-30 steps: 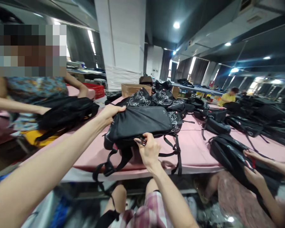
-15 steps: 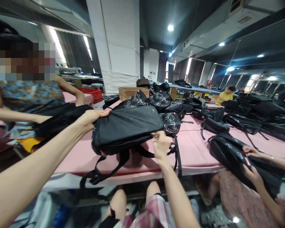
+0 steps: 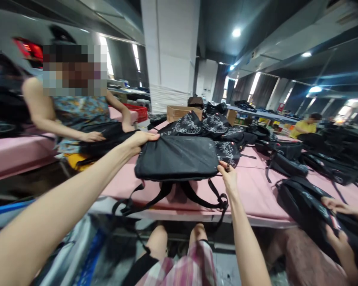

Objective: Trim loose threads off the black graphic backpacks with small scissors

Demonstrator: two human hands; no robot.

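Head view: one black backpack [image 3: 177, 158] held up over the near edge of the pink table [image 3: 250, 190].
Left hand [image 3: 140, 140]: clamped on the pack's top left corner, thumb over the fabric, arm stretched out.
Right hand [image 3: 228, 174]: pinching the right end, seemingly at the zipper; what sits between the fingers is too small to tell.
Why held so: both ends gripped, so the panel stays taut and flat, face up to the camera.
Long axis: left to right, roughly level, along the table edge.
Straps [image 3: 167, 194]: hanging loose below, brushing the table.
Pile [image 3: 209, 127]: more printed packs just behind.
Co-workers: one hand [image 3: 91, 136] resting on another pack at left; another hand [image 3: 338, 240] gripping a pack at right.
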